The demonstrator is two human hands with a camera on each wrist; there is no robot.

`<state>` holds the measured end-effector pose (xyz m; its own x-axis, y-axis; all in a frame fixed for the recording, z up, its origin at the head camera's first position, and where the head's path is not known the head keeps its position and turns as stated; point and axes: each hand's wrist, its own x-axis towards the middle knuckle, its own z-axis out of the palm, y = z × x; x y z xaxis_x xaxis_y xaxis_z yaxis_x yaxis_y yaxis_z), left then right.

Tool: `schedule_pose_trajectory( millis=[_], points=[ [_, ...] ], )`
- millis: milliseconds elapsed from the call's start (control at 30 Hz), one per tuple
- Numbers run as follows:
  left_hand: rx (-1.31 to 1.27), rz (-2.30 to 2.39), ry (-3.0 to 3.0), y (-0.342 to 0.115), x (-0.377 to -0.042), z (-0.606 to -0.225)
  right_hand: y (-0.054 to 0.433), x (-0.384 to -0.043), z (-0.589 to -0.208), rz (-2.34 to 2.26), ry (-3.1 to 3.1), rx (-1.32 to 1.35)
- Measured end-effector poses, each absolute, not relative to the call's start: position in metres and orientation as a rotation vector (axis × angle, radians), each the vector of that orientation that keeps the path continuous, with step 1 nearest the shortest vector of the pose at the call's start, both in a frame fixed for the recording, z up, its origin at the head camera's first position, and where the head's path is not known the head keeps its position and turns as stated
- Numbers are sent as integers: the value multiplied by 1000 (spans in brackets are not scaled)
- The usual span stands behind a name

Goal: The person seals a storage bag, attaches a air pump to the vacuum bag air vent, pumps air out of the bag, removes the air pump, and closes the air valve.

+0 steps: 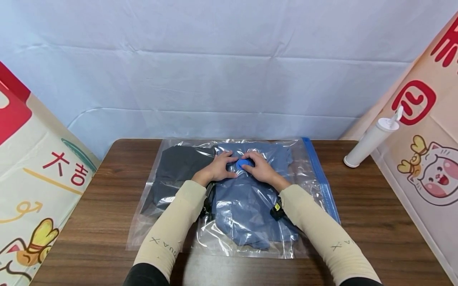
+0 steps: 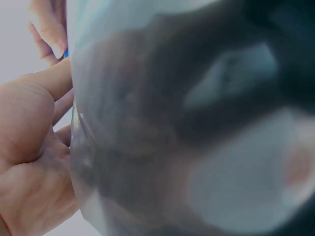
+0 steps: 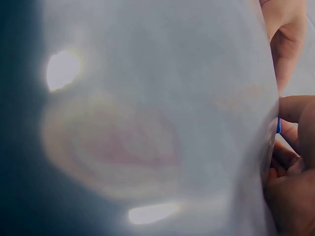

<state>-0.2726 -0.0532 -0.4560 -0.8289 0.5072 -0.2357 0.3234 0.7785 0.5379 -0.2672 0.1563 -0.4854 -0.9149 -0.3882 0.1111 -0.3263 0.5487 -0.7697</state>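
A clear plastic vacuum storage bag lies flat on the table, with dark folded fabric on its left side and blue folded fabric in its middle. On top of the bag is a round blue valve cap. My right hand has its thumb and forefinger curled about this cap. Just left of the cap, my left hand rests on the bag, thumb and fingers spread. Blurred plastic fills most of both wrist views; a sliver of the blue cap shows beside the fingers in the right wrist view.
A blue zip strip runs along the bag's right edge. Near the table's back right corner stands a white hand pump. Behind the wooden table hangs a pale cloth, with printed banners at both sides.
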Motion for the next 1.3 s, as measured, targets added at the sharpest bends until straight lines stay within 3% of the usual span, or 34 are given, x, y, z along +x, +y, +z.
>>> schedule_pose_trajectory(
  millis=[467, 1300],
  points=[
    [639, 690, 2596, -53, -272, -455, 157, -267, -487, -1314, 2690, -550],
    [617, 701, 2589, -53, -273, -457, 157, -267, -487, -1391, 2707, -652]
  ],
)
